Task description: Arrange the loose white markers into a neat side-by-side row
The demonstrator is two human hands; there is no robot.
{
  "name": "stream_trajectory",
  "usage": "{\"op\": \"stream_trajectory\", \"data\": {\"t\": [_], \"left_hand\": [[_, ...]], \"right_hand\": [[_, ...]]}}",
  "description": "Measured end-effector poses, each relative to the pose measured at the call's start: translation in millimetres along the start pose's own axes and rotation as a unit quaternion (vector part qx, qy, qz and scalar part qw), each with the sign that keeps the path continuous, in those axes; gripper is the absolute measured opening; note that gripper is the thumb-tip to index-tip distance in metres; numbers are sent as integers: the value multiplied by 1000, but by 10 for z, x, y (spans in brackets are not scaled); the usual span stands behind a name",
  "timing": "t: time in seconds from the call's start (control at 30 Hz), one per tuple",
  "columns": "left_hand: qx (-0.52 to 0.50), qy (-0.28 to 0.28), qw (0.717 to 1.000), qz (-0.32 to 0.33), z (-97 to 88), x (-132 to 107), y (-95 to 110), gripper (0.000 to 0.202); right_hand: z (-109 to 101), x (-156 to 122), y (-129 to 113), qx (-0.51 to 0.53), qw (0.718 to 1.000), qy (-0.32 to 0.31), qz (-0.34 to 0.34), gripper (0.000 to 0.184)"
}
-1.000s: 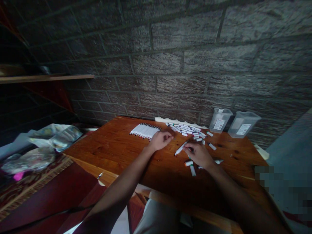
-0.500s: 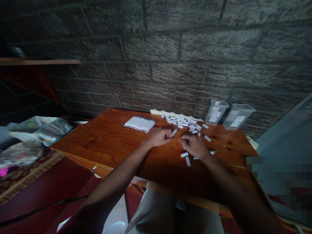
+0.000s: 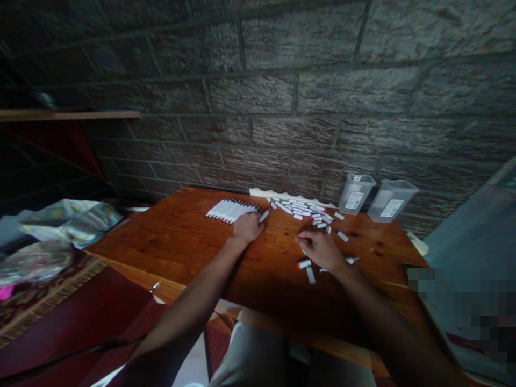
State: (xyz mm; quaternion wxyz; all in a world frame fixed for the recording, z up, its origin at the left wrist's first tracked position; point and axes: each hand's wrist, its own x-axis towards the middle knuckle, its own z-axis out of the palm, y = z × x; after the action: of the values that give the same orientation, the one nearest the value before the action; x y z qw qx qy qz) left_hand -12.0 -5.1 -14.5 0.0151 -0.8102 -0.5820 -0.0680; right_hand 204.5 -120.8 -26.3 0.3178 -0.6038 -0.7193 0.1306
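My left hand (image 3: 248, 228) is closed around a white marker (image 3: 264, 216), whose end sticks out past the fingers. It rests by the right end of a neat row of white markers (image 3: 229, 210) with dark ends. My right hand (image 3: 319, 249) hovers over the table with its fingers pinched together; anything between them is too small to make out. Close below it lie a short white piece with an orange end (image 3: 303, 264) and a white piece with a green end (image 3: 310, 275). Behind the hands is a loose heap of short white marker pieces (image 3: 299, 207).
Two clear plastic containers (image 3: 356, 194) with labels stand at the table's back right, against the brick wall (image 3: 266, 134). A wavy white strip (image 3: 282, 196) lies along the back edge of the wooden table (image 3: 161, 236). Plastic bags (image 3: 72, 220) sit to the left.
My left hand has moved left with the marker, from near my right hand to the row of markers. My right hand has stayed in about the same place, still pinched.
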Motion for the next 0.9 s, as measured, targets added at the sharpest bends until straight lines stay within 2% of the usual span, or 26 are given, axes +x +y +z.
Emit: {"op": "stream_trajectory", "data": {"t": [0.23, 0.47, 0.67, 0.9], "left_hand": [[21, 25, 999, -43, -18, 4, 5, 37], [20, 31, 995, -91, -54, 15, -77, 33], [17, 62, 995, -77, -13, 51, -171, 38], [36, 47, 996, -70, 0, 52, -156, 42]], "right_hand": [[21, 5, 31, 0, 1000, 3, -10, 27], [36, 5, 41, 0, 1000, 9, -16, 27], [32, 3, 37, 6, 1000, 6, -17, 26], [15, -1, 14, -3, 1000, 2, -13, 27]]}}
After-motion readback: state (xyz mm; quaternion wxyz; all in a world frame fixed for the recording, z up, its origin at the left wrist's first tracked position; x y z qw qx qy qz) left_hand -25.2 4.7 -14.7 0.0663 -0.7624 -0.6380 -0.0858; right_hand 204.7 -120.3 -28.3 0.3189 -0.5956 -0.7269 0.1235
